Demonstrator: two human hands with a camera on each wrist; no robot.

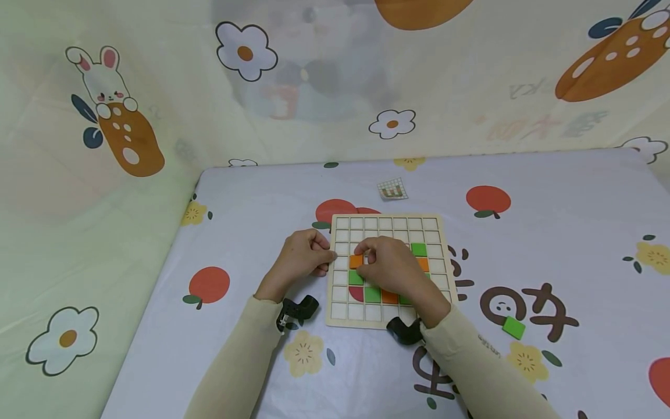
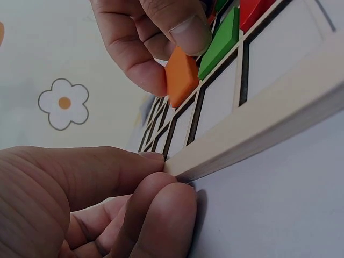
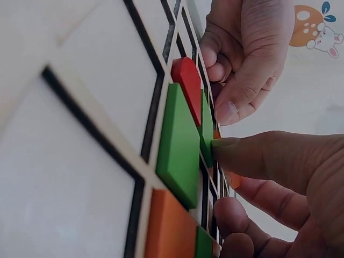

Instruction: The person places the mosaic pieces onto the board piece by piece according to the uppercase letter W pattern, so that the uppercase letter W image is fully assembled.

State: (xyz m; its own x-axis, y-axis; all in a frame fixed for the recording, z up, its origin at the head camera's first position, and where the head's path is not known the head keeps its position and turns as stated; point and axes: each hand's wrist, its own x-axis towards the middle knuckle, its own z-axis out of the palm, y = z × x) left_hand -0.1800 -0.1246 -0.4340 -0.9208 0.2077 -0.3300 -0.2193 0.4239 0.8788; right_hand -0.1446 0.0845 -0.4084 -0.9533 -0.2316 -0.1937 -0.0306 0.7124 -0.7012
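A square wooden grid board (image 1: 341,322) lies on the table. My left hand (image 1: 302,256) pinches its left edge between thumb and fingers. My right hand (image 1: 392,265) holds an orange square tile (image 2: 181,78) between thumb and finger, over a cell near the board's left side. In the left wrist view, the tile tilts beside a green tile (image 2: 220,45) seated in the grid. Below that in the head view are a red rounded tile (image 1: 356,293), another green tile (image 1: 373,295) and a second orange tile (image 1: 389,297). The right hand hides part of the pattern.
A loose green tile (image 1: 514,327) lies on the printed tablecloth to the right. Behind the board is a small card with a grid pattern (image 1: 392,189). Black wrist cameras (image 1: 299,309) sit at both cuffs. A printed curtain (image 1: 178,116) hangs behind the table.
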